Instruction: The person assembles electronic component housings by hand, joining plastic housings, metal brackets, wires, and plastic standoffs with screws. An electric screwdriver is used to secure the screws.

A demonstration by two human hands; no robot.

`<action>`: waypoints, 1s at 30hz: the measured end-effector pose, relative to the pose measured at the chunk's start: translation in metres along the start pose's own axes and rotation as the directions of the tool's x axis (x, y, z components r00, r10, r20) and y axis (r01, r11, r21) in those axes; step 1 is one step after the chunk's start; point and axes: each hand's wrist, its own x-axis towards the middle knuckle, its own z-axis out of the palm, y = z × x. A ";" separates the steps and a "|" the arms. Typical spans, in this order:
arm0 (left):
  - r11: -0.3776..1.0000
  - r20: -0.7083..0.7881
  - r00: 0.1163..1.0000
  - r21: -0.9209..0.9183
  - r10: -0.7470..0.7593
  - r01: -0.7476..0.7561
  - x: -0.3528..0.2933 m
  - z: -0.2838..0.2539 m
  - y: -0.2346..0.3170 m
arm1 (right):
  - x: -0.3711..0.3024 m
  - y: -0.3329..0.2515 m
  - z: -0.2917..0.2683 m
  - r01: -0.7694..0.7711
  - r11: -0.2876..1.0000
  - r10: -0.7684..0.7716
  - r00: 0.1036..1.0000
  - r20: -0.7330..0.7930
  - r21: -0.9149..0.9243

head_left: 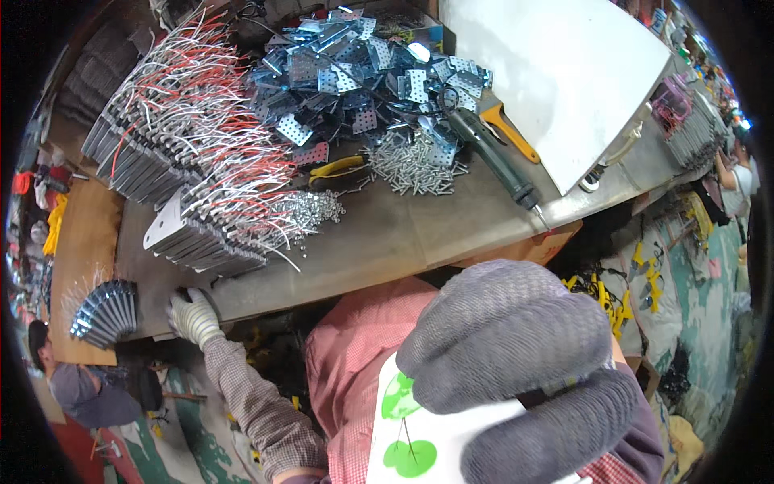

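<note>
Wired parts (193, 121) are seemingly done, brackets (343, 77) lying loose; left hand (195, 317) is resting unclenched at the table (363, 242) edge; right hand (516, 347) grip, cannot tell.

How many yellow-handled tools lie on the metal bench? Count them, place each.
2: left tool beside the screw pile, right tool between the green driver and white board; more may be hidden.

Wired strips (203, 244): grey, flat, packed side by side in rows on bench (379, 242), fwd-L of you; red + wht. leads loose, tangled.
Front strip (166, 223): pale face twd. you, dk. holes.
Fanned pcs. (111, 312): dk., shiny, splayed in arc, your far L, apart from rows.
</note>
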 end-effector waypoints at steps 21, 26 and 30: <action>1.000 -0.012 1.000 -0.018 -0.002 0.002 -0.001 0.006 -0.012 | 0.005 -0.017 -0.008 -0.195 0.950 0.166 0.977 -0.136 -0.243; 1.000 -0.041 0.999 -0.024 0.003 -0.004 0.001 0.006 -0.008 | 0.005 -0.016 -0.006 -0.223 0.938 0.183 0.969 -0.167 -0.264; 1.000 -0.033 0.999 -0.022 0.005 -0.006 0.001 0.007 -0.011 | 0.005 -0.014 -0.005 -0.246 0.930 0.200 0.962 -0.185 -0.273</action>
